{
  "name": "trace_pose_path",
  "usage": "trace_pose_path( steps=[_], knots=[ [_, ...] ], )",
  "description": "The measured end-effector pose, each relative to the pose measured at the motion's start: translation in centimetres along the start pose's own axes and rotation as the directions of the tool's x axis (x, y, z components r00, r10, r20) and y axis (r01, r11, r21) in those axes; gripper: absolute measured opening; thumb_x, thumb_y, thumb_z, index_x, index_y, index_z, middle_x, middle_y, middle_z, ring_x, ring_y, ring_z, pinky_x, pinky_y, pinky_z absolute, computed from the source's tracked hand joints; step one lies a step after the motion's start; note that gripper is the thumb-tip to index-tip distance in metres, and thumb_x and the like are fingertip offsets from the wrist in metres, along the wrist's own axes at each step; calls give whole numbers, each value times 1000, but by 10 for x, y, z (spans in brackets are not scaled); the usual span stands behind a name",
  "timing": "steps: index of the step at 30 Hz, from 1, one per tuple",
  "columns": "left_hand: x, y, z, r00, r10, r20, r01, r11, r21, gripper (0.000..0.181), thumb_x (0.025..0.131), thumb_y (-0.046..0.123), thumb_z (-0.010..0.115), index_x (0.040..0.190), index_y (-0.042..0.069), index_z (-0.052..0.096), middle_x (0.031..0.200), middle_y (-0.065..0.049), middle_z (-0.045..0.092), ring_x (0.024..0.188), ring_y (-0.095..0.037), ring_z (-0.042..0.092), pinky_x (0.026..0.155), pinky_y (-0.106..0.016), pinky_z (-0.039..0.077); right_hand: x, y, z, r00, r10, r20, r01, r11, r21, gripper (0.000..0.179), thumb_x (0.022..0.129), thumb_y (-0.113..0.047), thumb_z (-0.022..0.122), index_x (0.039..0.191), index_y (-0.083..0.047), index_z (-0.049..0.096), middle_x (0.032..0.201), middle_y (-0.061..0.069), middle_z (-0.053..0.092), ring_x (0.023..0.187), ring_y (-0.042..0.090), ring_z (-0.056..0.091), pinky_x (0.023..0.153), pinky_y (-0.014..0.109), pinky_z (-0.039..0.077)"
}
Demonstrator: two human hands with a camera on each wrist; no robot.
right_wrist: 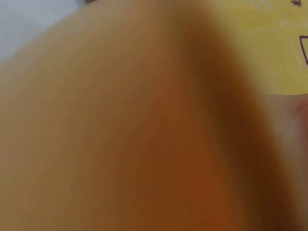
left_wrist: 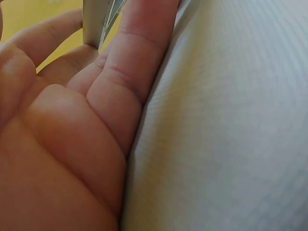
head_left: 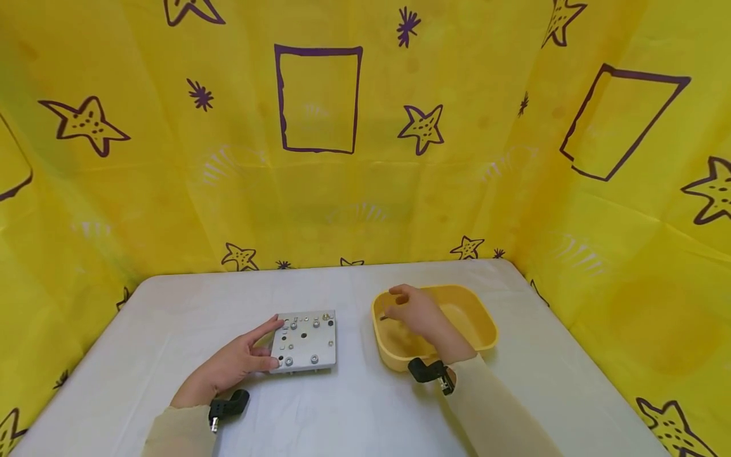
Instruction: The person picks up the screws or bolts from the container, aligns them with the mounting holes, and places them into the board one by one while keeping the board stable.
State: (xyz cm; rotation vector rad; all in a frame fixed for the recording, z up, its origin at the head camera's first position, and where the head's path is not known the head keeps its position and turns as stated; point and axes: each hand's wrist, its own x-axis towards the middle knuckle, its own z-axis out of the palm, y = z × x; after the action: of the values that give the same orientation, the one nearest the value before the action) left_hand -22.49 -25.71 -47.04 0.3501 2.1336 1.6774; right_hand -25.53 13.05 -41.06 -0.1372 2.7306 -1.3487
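My left hand (head_left: pixel 234 362) grips a square metal plate (head_left: pixel 314 336) by its left side, thumb at the near corner and a finger at the far corner. Several bolts and holes dot the plate's top, and short pins show under its near edge. In the left wrist view the plate's edge (left_wrist: pixel 94 21) stands among the fingers. Over the left part of a yellow plastic bin (head_left: pixel 476 317) is my right hand (head_left: pixel 419 314), with a small dark piece (head_left: pixel 384 317) pinched at its fingertips; its kind is too small to tell. Blurred skin or bin wall fills most of the right wrist view.
A white-covered table (head_left: pixel 354 406) carries the plate and the bin, with a gap between them. Yellow curtain (head_left: pixel 320 209) printed with stars and frames encloses the table's back and both sides. Each wrist wears a black camera mount (head_left: pixel 228 404).
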Motion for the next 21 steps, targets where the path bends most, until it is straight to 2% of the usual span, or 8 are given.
trace_pose_path(
  steps=[2,7,12,16,19,21],
  knots=[
    [0,0,0,1000,5,3,-5,1000,7,93,83,16,82,159,17,28,166,-10,10,112,-28,61,88,-24,45,2,8,3,998,8,63,-6,1000,-30,53,89,-20,76,137,-10,59,129,17,59,110,33,58,88,47,49],
    [0,1,1,1000,1,-3,-1,1000,13,93,83,16,82,159,17,29,166,-8,8,112,-27,61,89,-22,44,8,26,11,982,-39,187,61,991,-115,65,83,-17,82,141,-8,55,134,20,57,116,32,55,94,45,45],
    [0,2,1,1000,-3,-15,4,999,44,92,82,18,82,158,17,30,166,-8,10,112,-27,61,89,-23,43,11,33,14,970,-92,226,137,971,-193,65,82,-16,81,142,-10,55,137,14,57,123,30,51,101,46,39],
    [0,2,0,1000,-5,-19,6,998,69,92,82,20,83,158,17,31,166,-6,9,112,-26,61,89,-22,42,9,31,15,965,-93,246,164,944,-286,62,82,-18,76,141,-16,56,137,7,56,127,30,45,103,47,36],
    [0,2,0,1000,-3,-20,4,997,83,92,82,20,83,158,16,32,167,-5,7,113,-26,61,90,-23,42,8,29,17,965,-96,245,177,925,-337,62,81,-17,74,141,-17,56,135,9,54,125,31,43,99,46,37],
    [0,2,0,1000,2,-21,0,995,98,91,82,21,83,158,16,32,166,-6,9,112,-26,61,91,-24,42,8,28,19,963,-113,246,196,917,-346,63,81,-15,75,141,-13,55,134,13,52,120,31,45,97,45,39]
  ],
)
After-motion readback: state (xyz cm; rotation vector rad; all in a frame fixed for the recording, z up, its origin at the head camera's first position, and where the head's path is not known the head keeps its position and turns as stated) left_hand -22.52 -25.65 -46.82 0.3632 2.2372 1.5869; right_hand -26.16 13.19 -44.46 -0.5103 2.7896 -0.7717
